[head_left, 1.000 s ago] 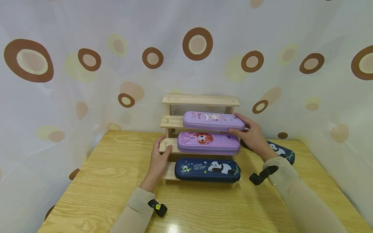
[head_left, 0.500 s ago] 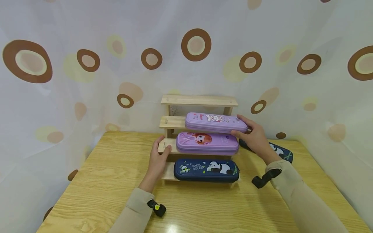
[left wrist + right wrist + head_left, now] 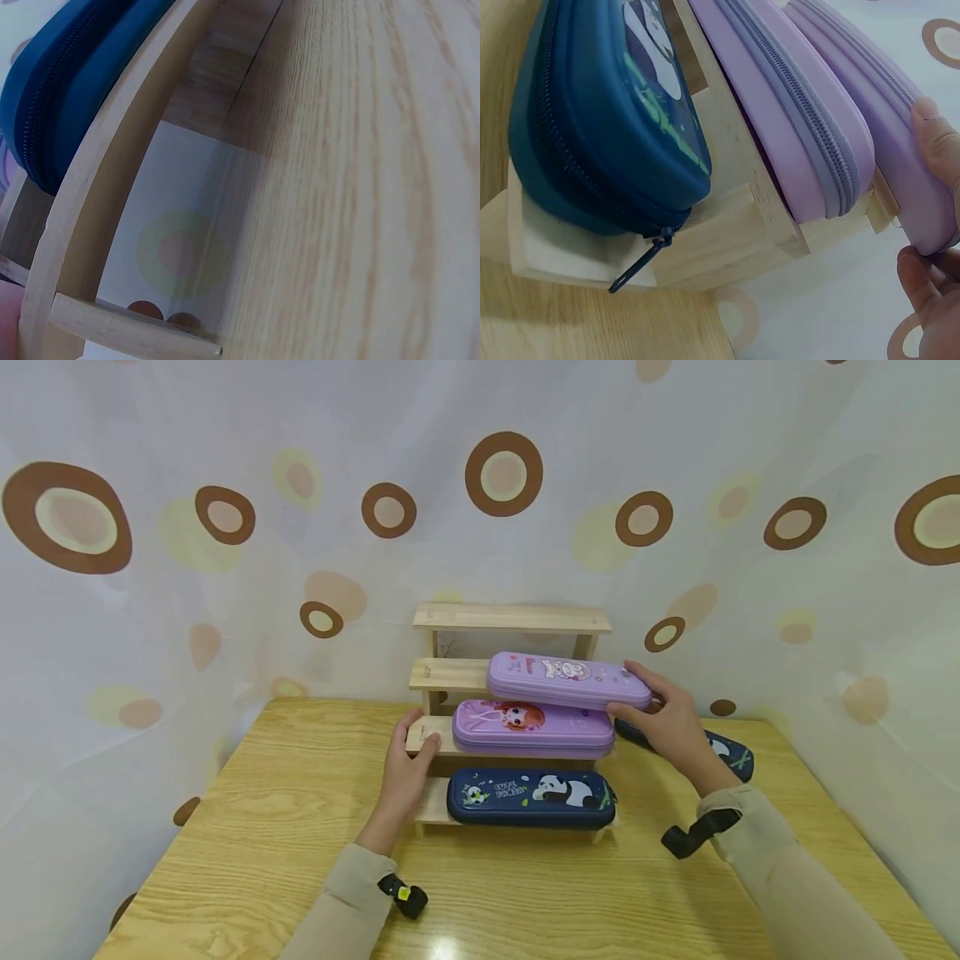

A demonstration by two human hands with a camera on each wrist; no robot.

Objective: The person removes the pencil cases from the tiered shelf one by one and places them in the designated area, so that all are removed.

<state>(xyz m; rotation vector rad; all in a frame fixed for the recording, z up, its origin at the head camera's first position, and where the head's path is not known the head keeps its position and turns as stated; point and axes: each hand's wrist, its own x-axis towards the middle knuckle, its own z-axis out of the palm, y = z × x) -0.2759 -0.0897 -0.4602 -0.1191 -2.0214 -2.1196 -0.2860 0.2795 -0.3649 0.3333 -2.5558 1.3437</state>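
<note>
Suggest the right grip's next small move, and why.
Probably lift the top case slightly before drawing it further right: the right grip holds its right end, it has moved rightward over the last second, and in the head view its tilted front edge overlaps the middle case.

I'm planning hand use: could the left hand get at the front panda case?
Probably yes: the left hand is close to the front panda case, nothing between, though its grip is on the wooden rack.

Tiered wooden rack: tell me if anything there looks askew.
Yes: the lilac rabbit case in the right hand slants, its right end jutting past the rack, while the purple girl case and front panda case lie straight.
</note>
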